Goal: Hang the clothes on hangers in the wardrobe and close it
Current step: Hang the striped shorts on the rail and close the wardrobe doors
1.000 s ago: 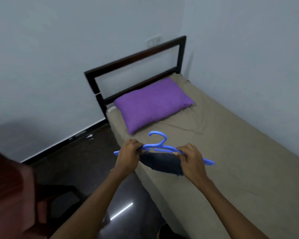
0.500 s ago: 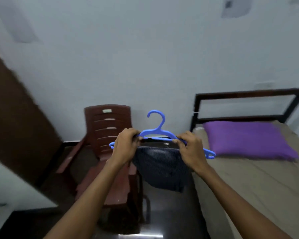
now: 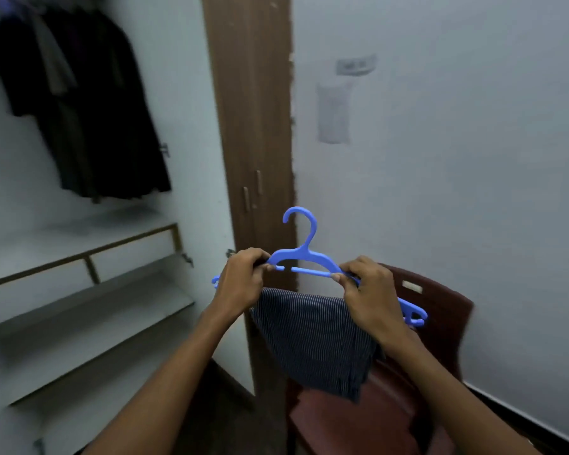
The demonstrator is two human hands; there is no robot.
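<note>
The wardrobe (image 3: 79, 224) stands open, its brown door (image 3: 253, 133) swung out just right of the white shelves (image 3: 89, 290), and dark clothes (image 3: 89, 119) hang high inside, up and left of the door. A dark red chair (image 3: 424, 339) sits right of the door, against the wall. In front of the door's lower half, a striped cloth (image 3: 312, 336) drapes over the bar of a blue hanger (image 3: 304, 254), with most of it falling on the near side. That uneven drape is the main risk, as I judge it: if the hanger tips on its way up to the rail, the cloth could slide off the bar and drop onto the chair or floor. The hook (image 3: 301, 221) points up and curls left, so it could also snag the door edge or the hung clothes as it goes in; the rail itself is not clear in this blurred view. Both arms reach forward at about chest height, elbows bent. The left hand (image 3: 240, 280) has its fingers curled over the hanger's left shoulder, gripping it, and the right hand (image 3: 368, 290) pinches the right shoulder and bar between thumb and fingers.
</note>
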